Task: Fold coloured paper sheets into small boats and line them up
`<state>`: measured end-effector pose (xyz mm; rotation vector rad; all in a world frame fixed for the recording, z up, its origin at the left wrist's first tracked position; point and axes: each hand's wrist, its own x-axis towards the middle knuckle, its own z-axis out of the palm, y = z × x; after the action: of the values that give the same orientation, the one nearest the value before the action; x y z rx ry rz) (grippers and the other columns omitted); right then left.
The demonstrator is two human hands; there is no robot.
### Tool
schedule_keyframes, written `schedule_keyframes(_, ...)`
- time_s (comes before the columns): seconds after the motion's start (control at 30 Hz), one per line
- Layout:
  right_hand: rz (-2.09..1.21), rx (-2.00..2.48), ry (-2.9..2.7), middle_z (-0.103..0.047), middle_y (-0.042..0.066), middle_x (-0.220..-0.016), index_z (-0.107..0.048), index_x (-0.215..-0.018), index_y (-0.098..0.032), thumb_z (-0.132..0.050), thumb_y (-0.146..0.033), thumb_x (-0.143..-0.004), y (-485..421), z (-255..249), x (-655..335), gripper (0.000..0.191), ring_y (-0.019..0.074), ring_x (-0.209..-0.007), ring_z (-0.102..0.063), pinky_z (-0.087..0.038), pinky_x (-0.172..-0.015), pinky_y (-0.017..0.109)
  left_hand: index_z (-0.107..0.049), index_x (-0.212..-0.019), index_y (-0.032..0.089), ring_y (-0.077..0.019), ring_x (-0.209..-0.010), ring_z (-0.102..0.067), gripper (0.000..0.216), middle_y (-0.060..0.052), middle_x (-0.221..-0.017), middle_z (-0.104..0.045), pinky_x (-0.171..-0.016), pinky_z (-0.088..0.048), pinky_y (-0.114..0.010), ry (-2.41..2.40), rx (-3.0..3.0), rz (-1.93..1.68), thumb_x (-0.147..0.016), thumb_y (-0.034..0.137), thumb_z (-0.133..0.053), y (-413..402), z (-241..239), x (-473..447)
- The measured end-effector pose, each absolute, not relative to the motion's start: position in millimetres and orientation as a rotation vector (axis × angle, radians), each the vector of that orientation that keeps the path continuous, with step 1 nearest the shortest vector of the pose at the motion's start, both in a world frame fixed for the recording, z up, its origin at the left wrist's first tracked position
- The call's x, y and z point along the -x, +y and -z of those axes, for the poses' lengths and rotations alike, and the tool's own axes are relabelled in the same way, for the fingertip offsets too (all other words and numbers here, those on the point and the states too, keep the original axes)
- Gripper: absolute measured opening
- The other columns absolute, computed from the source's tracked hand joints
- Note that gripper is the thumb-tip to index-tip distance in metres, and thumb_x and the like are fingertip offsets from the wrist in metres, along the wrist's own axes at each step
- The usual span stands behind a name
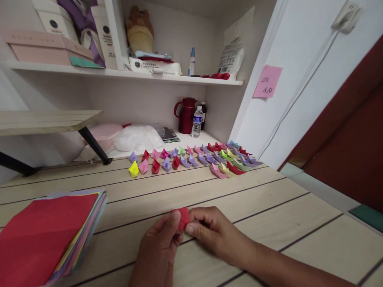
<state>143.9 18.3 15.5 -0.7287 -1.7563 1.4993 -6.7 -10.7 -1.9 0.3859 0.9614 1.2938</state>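
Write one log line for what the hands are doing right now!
left hand: pinches red paper | right hand: pinches same paper | paper stack: table, left side | folded pieces: rows behind

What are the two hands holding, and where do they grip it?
A small red folded paper piece. The left hand pinches its left side and the right hand pinches its right side, just above the pale wooden table.
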Motion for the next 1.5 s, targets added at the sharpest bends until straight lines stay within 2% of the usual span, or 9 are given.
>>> schedule_keyframes(0.13, -1.558, 0.681, -1.709, -0.062, 0.000, -0.077, -0.070, -0.086, -0.016, -0.058, -0.046, -0.092, 18, -18, -144, 0.034, 0.0105, -0.060, -0.047, -0.046, -0.073, 0.026, -0.073, -0.067, 0.015, -0.0074, -0.061, -0.051, 0.027, 0.001, -0.061, -0.063, -0.063, -0.042, -0.020, 0.898, -0.415, -1.252, -0.061, 0.036, -0.088, -9, 1, 6)
schedule_keyframes(0.33, -1.449, 0.723, -1.776, -0.063, 0.004, -0.073, -0.070, -0.082, -0.011, -0.058, -0.043, -0.093, 20, -11, -149, 0.036, 0.0147, -0.071, -0.056, -0.045, -0.068, 0.026, -0.073, -0.067, 0.016, -0.0072, -0.060, -0.049, 0.032, 0.001, -0.064, -0.064, -0.062, -0.043, -0.021, 0.838, -0.364, -1.142, -0.053, 0.038, -0.091, -7, -6, 6)
schedule_keyframes(0.53, -1.593, 0.887, -1.656, -0.043, -0.007, -0.048, -0.068, -0.078, -0.014, -0.061, -0.051, -0.088, 28, 5, -140, 0.040, 0.0050, -0.037, -0.032, -0.025, -0.038, 0.018, -0.075, -0.071, 0.016, -0.0096, -0.060, -0.048, 0.028, 0.001, -0.061, -0.061, -0.061, -0.042, -0.022, 1.061, -0.619, -1.311, -0.061, 0.041, -0.084, -1, 1, 9)
schedule_keyframes(0.63, -1.598, 0.862, -1.554, -0.050, -0.006, -0.061, -0.066, -0.091, -0.017, -0.071, -0.044, -0.082, 30, 4, -138, 0.030, 0.0065, -0.045, -0.045, -0.037, -0.045, 0.018, -0.076, -0.071, 0.018, -0.0115, -0.057, -0.047, 0.025, 0.001, -0.061, -0.059, -0.057, -0.041, -0.024, 1.328, -0.876, -1.463, -0.064, 0.042, -0.078, 7, 4, 17)
schedule_keyframes(0.8, -1.387, 0.864, -1.521, -0.056, -0.003, -0.095, -0.057, -0.123, -0.028, -0.081, -0.025, -0.073, 30, -3, -144, 0.056, 0.0078, -0.070, -0.053, -0.044, -0.064, 0.020, -0.076, -0.067, 0.021, -0.0113, -0.055, -0.047, 0.019, 0.003, -0.061, -0.057, -0.055, -0.039, -0.024, 1.444, -0.973, -1.499, -0.065, 0.039, -0.077, 11, 2, 23)
schedule_keyframes(0.97, -1.398, 0.929, -1.550, -0.059, -0.003, -0.068, -0.066, -0.082, -0.016, -0.079, -0.032, -0.074, 26, -9, -147, 0.022, 0.0090, -0.057, -0.053, -0.042, -0.055, 0.021, -0.076, -0.064, 0.021, -0.0093, -0.051, -0.044, 0.020, 0.003, -0.059, -0.051, -0.050, -0.034, -0.023, 1.366, -1.130, -1.463, -0.066, 0.041, -0.076, -2, -2, 7)
schedule_keyframes(1.07, -1.509, 0.961, -1.443, -0.055, -0.004, -0.051, -0.059, -0.062, -0.015, -0.078, -0.039, -0.074, 25, -8, -145, 0.033, 0.0075, -0.044, -0.049, -0.036, -0.046, 0.019, -0.077, -0.072, 0.020, -0.0091, -0.051, -0.046, 0.026, 0.003, -0.059, -0.052, -0.049, -0.036, -0.022, 1.292, -1.085, -1.477, -0.068, 0.045, -0.076, -5, -3, 1)
schedule_keyframes(1.2, -1.708, 0.871, -1.127, -0.068, 0.001, -0.062, -0.059, -0.068, -0.014, -0.077, -0.038, -0.077, 30, -5, -144, 0.031, 0.0065, -0.041, -0.054, -0.039, -0.046, 0.018, -0.071, -0.105, 0.020, -0.0115, -0.055, -0.057, 0.056, 0.001, -0.073, -0.062, -0.055, -0.048, -0.026, 1.184, -0.735, -1.625, -0.063, 0.056, -0.078, 2, -2, 5)
schedule_keyframes(1.5, -1.886, 0.676, -0.731, -0.068, 0.000, -0.068, -0.062, -0.077, -0.014, -0.083, -0.022, -0.073, 38, -3, -150, 0.023, 0.0107, -0.064, -0.066, -0.054, -0.068, 0.023, -0.076, -0.079, 0.018, -0.0091, -0.053, -0.051, 0.041, 0.003, -0.057, -0.057, -0.056, -0.042, -0.021, 1.174, -0.726, -1.487, -0.062, 0.055, -0.079, -6, 4, 0)
